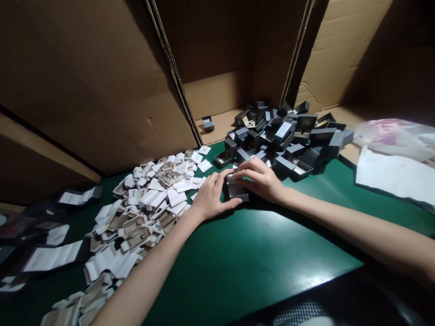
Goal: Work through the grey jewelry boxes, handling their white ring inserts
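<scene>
A small dark box (239, 194) lies on the green table between my two hands, with a pale, shiny inside surface partly showing. My left hand (212, 195) holds it from the left, thumb along the near side and fingers at the far side. My right hand (260, 179) is closed over its right and far part, fingers curled down into or against it; the fingertips are partly hidden. Just beyond them is a heap of small dark boxes (283, 131), several open with pale inserts. To the left lies a pile of white folded card pieces (173, 197).
Cardboard walls (102, 86) rise behind the green table (258, 258). One small box (208, 123) stands apart at the back. A clear plastic bag (397, 138) and white sheet (394, 174) lie at right. Dark trays with white paper (54, 256) are at left, blurred.
</scene>
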{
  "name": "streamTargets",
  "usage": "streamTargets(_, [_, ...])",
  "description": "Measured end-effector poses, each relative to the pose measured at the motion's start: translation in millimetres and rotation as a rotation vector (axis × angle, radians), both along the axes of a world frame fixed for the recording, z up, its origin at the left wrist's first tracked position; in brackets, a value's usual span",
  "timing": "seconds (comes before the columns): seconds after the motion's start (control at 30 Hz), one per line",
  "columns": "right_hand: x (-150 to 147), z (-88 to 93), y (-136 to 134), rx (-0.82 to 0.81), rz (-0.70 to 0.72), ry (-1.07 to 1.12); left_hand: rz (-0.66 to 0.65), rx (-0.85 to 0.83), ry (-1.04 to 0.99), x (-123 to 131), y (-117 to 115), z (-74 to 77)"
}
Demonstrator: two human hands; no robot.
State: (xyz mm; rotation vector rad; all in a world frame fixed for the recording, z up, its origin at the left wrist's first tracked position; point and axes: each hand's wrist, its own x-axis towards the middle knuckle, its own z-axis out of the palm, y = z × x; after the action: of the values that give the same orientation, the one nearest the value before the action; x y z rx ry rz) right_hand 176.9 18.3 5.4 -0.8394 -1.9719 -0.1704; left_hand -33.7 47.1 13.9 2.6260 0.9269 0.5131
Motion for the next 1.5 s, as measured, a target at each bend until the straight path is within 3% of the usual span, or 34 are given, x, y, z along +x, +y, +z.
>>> streamTargets(0.13, [6,2.3,0,0.114,-0.108,-0.175,-0.004,0.025,-0.006,-1,0,-1.1])
streamTargets(0.37, [25,4.4,-3,0.104,0.032,-0.504,0.021,0.094,-0.069,-1,1,-0.8])
streamTargets(0.53, [32,2.6,-2,0.16,0.079,-0.541,0.066,0.024,-0.049,-1,1,1.7])
streamTargets(0.97, [32,-3.6,3,0.031,0.035,-0.59,0.057,0.042,-0.062,-1,-1,2.9])
streamTargets(1.3, [24,-4.0,-3,0.043,-0.065,-0.607,-0.031,0.084,-0.055,0,-1,3.3])
streamTargets(1.5, [25,-1.4,-5,0.058,0.008,-0.547,0.001,0.068,-0.035,1,-2,5.1])
